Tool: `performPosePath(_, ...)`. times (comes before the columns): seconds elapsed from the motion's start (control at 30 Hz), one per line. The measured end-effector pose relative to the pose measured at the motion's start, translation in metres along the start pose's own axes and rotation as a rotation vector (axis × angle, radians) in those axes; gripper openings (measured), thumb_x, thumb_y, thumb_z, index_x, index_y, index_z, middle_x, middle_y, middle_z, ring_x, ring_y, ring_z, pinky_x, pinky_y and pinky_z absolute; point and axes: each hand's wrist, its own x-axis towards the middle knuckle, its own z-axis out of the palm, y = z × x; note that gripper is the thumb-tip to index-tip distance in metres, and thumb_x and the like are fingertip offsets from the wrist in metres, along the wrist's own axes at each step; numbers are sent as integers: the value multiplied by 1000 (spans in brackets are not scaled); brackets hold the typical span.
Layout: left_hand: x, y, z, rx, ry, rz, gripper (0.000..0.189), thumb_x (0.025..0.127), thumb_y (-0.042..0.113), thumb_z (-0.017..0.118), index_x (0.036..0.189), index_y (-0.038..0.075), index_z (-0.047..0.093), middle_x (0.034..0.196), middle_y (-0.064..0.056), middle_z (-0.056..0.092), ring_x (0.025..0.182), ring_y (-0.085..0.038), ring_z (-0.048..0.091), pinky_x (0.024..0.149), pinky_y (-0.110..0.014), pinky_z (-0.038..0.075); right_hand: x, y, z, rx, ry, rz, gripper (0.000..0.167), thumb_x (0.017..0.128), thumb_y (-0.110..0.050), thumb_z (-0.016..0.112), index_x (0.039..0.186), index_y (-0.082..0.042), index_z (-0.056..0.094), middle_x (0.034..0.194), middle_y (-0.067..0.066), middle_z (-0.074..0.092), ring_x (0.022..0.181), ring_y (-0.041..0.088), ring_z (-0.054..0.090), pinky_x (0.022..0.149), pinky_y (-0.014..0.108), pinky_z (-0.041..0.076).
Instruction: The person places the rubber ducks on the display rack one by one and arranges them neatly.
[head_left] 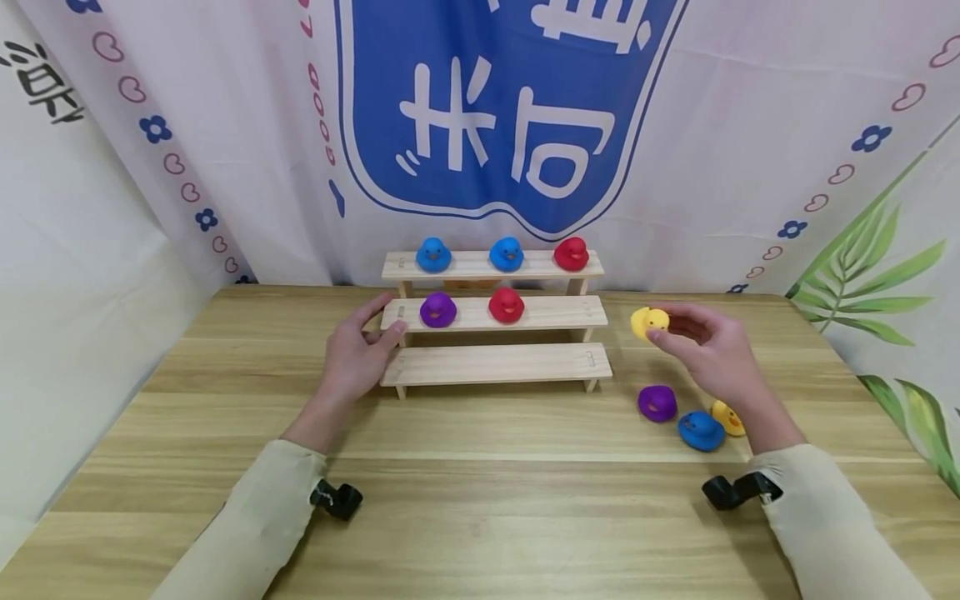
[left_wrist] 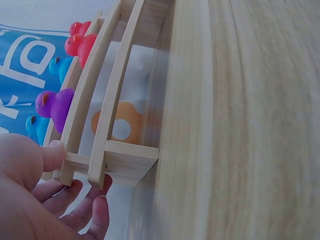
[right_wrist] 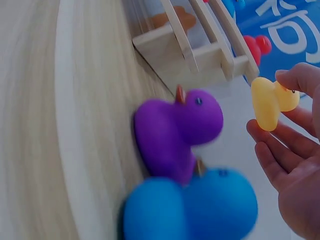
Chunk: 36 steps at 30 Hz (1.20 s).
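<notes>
My left hand (head_left: 358,354) grips the left end of a three-tier wooden stand (head_left: 498,364), thumb on the middle tier and fingers curled around its edge. Right of the stand, my right hand (head_left: 712,346) pinches a yellow rubber duck (head_left: 647,323) in the air between thumb and fingers. The top tier bears two blue ducks, one at left (head_left: 433,256) and one in the middle (head_left: 507,255), and a red duck (head_left: 572,255) at right. On the middle tier sit a purple duck (head_left: 438,310) and a red duck (head_left: 506,306). The bottom tier is bare.
Below my right hand, a purple duck (head_left: 657,403), a blue duck (head_left: 701,431) and a second yellow duck (head_left: 727,418), partly behind the wrist, lie on the wooden table (head_left: 480,517). A printed curtain (head_left: 285,167) hangs close behind the stand.
</notes>
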Motion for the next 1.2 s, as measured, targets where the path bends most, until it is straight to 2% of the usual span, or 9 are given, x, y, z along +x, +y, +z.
performPosePath(0.03, 0, 0, 0, -1, 0, 0, 61, 108, 33, 64, 164, 24, 43, 168, -6, 46, 85, -8, 68, 56, -23, 50, 1, -2, 2, -1, -6, 2, 51, 103, -40, 70, 144, -11, 64, 139, 12, 66, 115, 3, 61, 90, 5, 50)
performPosePath(0.23, 2, -2, 0, -2, 4, -3, 60, 107, 33, 65, 163, 25, 44, 167, -5, 47, 84, -5, 68, 56, -23, 50, 8, -14, 14, 37, -25, -36, 47, 103, -36, 71, 144, -13, 65, 141, 10, 67, 123, 15, 62, 92, 6, 51)
performPosePath(0.5, 2, -2, 0, -6, 7, 6, 60, 107, 32, 65, 163, 25, 45, 168, -4, 46, 89, -6, 71, 59, -22, 52, 16, -24, 27, 108, -18, -96, 44, 104, -25, 72, 142, -6, 65, 140, 15, 66, 115, 1, 63, 95, 7, 51)
performPosePath(0.6, 2, -1, -1, -11, 1, 6, 60, 107, 32, 65, 163, 24, 44, 168, -5, 46, 88, -7, 71, 58, -23, 52, 19, -27, 31, 130, -24, -107, 43, 103, -23, 72, 141, -5, 65, 137, 16, 67, 113, 0, 64, 96, 7, 51)
performPosePath(0.7, 1, -1, -1, -14, -5, 2, 60, 108, 32, 65, 164, 25, 43, 168, -5, 45, 89, -8, 71, 58, -23, 52, 21, -30, 35, 145, -46, -116, 43, 103, -21, 72, 141, -4, 64, 137, 16, 68, 115, 5, 65, 97, 8, 51)
performPosePath(0.83, 1, -2, 0, -6, -5, 3, 60, 108, 32, 65, 164, 24, 43, 169, -6, 44, 92, -10, 72, 59, -23, 53, 24, -32, 40, 154, -68, -118, 42, 103, -20, 72, 141, -4, 62, 140, 16, 67, 124, 17, 64, 97, 7, 51)
performPosePath(1.0, 2, -3, 0, -1, 5, 12, 60, 108, 31, 65, 163, 24, 44, 168, -6, 45, 87, -7, 70, 58, -22, 51, 30, -36, 45, 160, -77, -133, 42, 103, -17, 72, 141, -3, 62, 141, 16, 67, 131, 30, 63, 100, 8, 50)
performPosePath(1.1, 2, -3, 0, -3, 4, 15, 60, 107, 31, 65, 163, 23, 44, 168, -6, 45, 85, -5, 70, 57, -23, 51, 33, -38, 49, 148, -85, -134, 42, 102, -17, 72, 142, -5, 62, 143, 14, 67, 132, 29, 63, 108, 18, 51)
performPosePath(1.2, 1, -2, 0, -6, 1, 18, 61, 107, 31, 65, 164, 23, 44, 169, -6, 45, 88, -7, 71, 58, -22, 52, 36, -40, 51, 136, -90, -135, 43, 103, -16, 71, 143, -6, 61, 145, 12, 66, 134, 28, 63, 116, 35, 50)
